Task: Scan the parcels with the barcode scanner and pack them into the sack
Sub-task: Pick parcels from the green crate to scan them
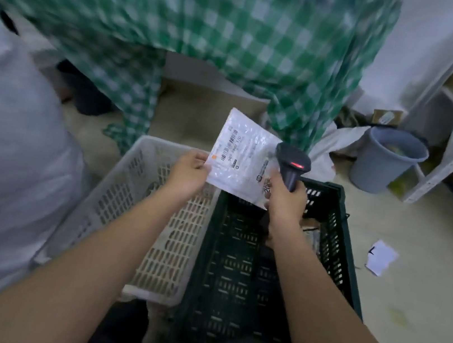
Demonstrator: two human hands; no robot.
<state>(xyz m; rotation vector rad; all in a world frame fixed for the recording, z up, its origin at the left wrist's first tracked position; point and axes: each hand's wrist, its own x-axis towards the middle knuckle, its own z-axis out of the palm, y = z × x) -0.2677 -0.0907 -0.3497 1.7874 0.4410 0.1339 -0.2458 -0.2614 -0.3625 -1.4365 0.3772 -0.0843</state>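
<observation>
Mid-scan, centre of frame: white parcel (240, 157) pinched at its left edge by left hand (189, 173), label up, held over two crates. Barcode scanner (292, 163) gripped in right hand (285, 200), red light on, just beside the parcel. Label text too blurry to read (something like "20" near the bottom). Still needs bagging into the grey sack (7, 153), far left. White crate (140, 205) and dark green crate (278, 267) looking empty, so probably near the end.

Checkered cloth (212, 22) up top is all motion blur, the parcel (239, 155) label print is too tiny to read, and the sack (1, 152) runs off the left edge.
</observation>
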